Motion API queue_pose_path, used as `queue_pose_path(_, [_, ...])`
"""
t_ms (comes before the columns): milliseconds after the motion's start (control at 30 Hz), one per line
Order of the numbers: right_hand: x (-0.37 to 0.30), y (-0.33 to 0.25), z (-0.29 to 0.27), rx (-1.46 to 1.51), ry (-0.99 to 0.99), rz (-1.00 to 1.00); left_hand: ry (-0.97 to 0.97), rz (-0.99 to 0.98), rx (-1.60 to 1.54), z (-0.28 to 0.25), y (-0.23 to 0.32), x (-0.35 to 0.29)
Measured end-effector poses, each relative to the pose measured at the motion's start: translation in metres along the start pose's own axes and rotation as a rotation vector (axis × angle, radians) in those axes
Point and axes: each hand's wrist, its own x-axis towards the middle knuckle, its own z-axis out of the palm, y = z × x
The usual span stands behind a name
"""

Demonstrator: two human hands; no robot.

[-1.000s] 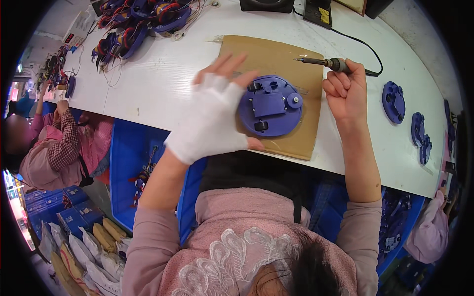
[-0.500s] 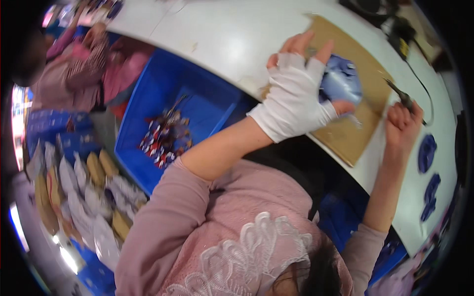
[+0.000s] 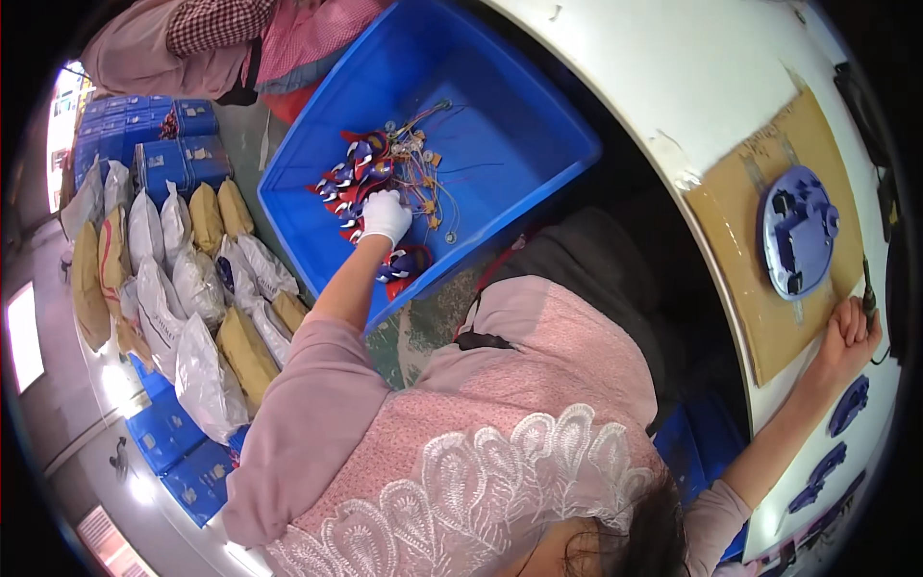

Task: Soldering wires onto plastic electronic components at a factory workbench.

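Note:
My left hand [image 3: 386,219], in a white fingerless glove, is down inside a blue bin [image 3: 524,91]. Its fingers curl among several red, blue and white parts [image 3: 361,159] that have thin wires and small round discs attached; what they grip is hidden. On the right, my bare right hand [image 3: 846,337] is closed around a soldering iron [image 3: 869,288] with a dark handle and thin tip. Left of that tip, an oval blue-purple plastic shell [image 3: 800,233] lies on a cardboard sheet [image 3: 735,240], its recessed side showing.
More blue plastic pieces [image 3: 848,404] lie on the white table [image 3: 615,58] at the lower right. Stacked blue crates [image 3: 178,163] and rows of white and brown bags [image 3: 159,298] stand at the left. Another person [image 3: 221,38] sits beyond the bin.
My left hand has left the plastic shell on the cardboard and gone left into the bin. The right hand still holds the soldering iron beside the cardboard. The view has swung left.

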Motion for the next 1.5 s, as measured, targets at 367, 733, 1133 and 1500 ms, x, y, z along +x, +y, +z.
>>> queue_pose_path(367, [-0.002, -0.002, 0.006, -0.042, -0.012, -0.025, -0.341, 0.18, 0.244, 0.04, 0.016, -0.052])
queue_pose_path(733, [-0.012, 0.013, 0.023, -0.025, 0.064, -0.07, -0.758, -0.229, -1.025, -0.101, -0.027, -0.031])
queue_pose_path(1133, [-0.022, 0.026, 0.042, 0.014, 0.117, -0.076, -0.791, 1.281, -1.884, -0.303, 0.026, -0.042])
queue_pose_path(1500, [-0.028, 0.031, 0.057, 0.021, 0.184, -0.108, -0.747, 1.579, -1.31, -0.482, 0.223, -0.042])
